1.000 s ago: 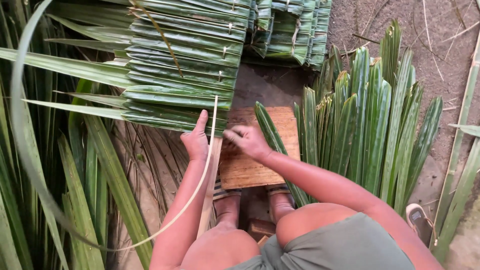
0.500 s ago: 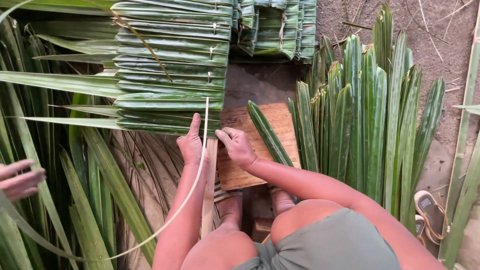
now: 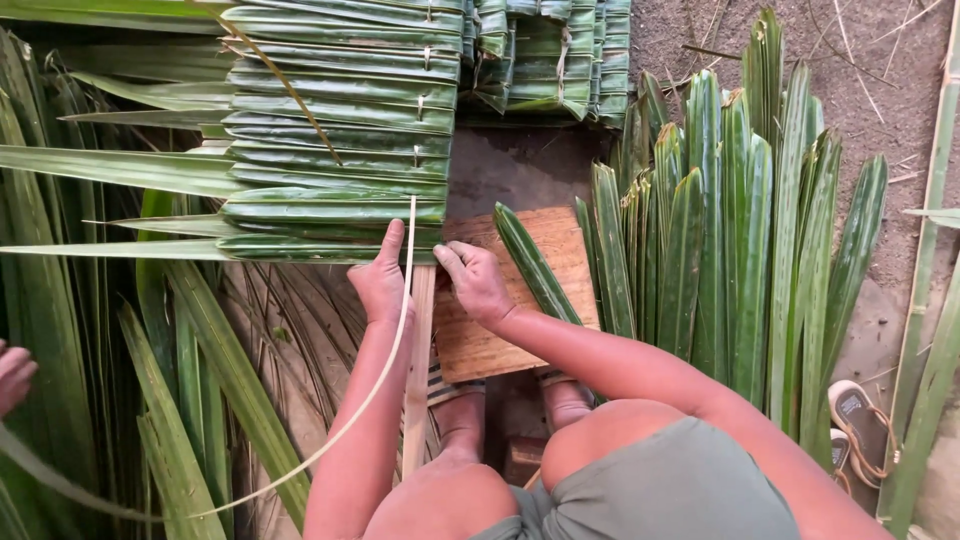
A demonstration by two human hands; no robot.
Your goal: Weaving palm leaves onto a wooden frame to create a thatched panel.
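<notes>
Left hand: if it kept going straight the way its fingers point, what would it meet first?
The left hand points up the frame, fingertips already at the near edge of the folded leaf panel. It would likely meet that edge first, though depth is unclear.

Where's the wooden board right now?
In the head view, the wooden board lies centre frame under the right hand, between the stitched leaf panel and the upright leaf bundle.

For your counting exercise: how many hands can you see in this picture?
3: left hand on the folded leaf panel, right hand over the wooden board, another person's hand at the left edge.
</notes>
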